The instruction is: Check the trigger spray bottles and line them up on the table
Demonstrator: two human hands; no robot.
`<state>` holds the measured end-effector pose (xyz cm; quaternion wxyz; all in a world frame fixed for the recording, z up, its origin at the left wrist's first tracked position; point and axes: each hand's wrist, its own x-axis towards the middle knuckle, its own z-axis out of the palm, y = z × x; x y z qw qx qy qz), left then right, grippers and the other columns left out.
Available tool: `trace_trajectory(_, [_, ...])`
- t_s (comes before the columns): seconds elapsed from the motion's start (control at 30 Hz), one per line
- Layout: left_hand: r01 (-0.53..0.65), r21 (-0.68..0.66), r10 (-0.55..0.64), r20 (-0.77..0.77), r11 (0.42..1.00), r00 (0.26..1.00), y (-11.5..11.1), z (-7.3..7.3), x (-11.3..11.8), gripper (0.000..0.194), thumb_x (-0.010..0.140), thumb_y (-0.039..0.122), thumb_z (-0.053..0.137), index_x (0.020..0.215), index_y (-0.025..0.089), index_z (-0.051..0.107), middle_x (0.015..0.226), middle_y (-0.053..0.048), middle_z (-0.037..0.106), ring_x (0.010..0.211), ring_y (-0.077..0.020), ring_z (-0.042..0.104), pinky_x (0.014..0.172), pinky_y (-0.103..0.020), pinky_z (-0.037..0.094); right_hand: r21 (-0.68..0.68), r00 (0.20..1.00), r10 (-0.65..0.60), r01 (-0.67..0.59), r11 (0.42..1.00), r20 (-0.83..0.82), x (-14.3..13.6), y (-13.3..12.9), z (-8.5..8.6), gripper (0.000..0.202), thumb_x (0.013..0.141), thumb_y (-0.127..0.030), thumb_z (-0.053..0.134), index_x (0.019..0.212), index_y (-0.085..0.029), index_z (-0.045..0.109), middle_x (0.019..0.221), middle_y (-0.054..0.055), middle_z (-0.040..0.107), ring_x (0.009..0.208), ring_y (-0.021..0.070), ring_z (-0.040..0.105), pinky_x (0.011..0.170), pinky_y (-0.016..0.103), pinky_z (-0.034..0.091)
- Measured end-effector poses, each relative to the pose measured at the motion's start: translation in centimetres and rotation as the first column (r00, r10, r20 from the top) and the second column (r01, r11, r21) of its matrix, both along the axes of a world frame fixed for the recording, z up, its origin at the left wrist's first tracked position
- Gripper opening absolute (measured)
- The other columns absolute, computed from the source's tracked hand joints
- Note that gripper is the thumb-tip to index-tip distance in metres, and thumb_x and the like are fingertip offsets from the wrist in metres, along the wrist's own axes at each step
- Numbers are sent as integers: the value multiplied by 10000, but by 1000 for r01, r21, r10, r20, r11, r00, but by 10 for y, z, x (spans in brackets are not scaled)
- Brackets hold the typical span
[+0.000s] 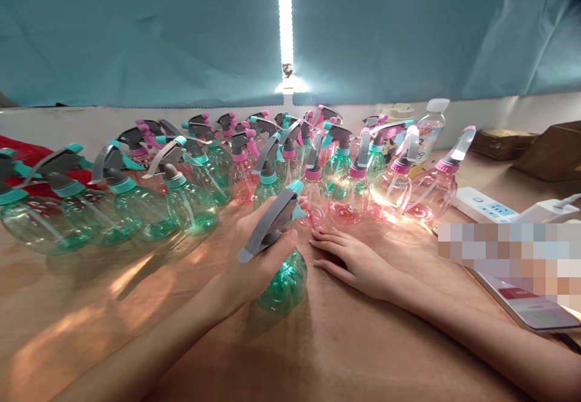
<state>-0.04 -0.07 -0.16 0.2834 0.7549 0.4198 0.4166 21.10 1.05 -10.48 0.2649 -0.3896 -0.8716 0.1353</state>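
Note:
My left hand [254,257] is wrapped around the neck of a green spray bottle [285,284], just below its grey trigger head with a teal nozzle. The bottle's clear green body shows beneath my fingers, close to the tabletop; its collar is hidden by the hand. Flat on the table to the right lies my right hand [351,260], fingers stretched out and holding nothing. Its fingertips are near the base of a pink spray bottle [313,205]. Another green spray bottle [267,190] stands right behind my left hand.
Several green spray bottles [193,211] line the left, and pink ones [390,199] the right, with more behind. A white power strip [483,205], a phone [531,299], a capped plastic bottle [431,126] and brown boxes [551,154] sit on the right. Red material [31,157] lies far left.

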Motion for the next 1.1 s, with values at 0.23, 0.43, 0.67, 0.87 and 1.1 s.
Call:
trace_trajectory(0.23, [-15,-10,15,25,1000,1000,-2,0,1,51,814,267,519,783,225,518,748,0,604,793,-199,624,647,-324,481,-4,1000,0,0,1000,6,0,1,-1,379,952,-360,516,1292,-209,584,1313,108,613,1247,267,531,1042,489,451])
trace_trajectory(0.43, [-15,-10,16,25,1000,1000,-2,0,1,48,809,262,526,780,225,523,735,2,595,786,-201,623,628,-323,469,-3,1000,-4,4,1000,28,0,0,0,387,960,-358,499,1289,-174,584,1325,118,604,1253,271,524,1048,492,447])
trace_trajectory(0.67, [-27,-8,27,18,1000,999,-3,1,2,44,812,260,517,782,228,515,698,10,578,772,-201,623,641,-329,466,4,1000,-2,2,1000,27,0,0,-1,381,960,-363,499,1285,-186,589,1311,115,613,1251,264,528,1052,476,449])
trace_trajectory(0.87, [-16,-12,16,28,1000,999,-1,0,1,63,798,257,513,760,224,476,672,24,525,748,-193,614,626,-317,453,1,999,-2,2,1000,33,0,1,0,393,964,-368,492,1284,-161,588,1319,124,608,1259,271,518,1062,488,435])
trace_trajectory(1.1, [-46,3,46,-32,999,998,-2,2,0,40,794,249,507,779,217,525,707,16,579,750,-178,610,613,-298,455,-1,999,-1,1,1000,38,0,2,-1,405,968,-375,483,1277,-136,591,1322,134,605,1257,268,519,1067,472,433])
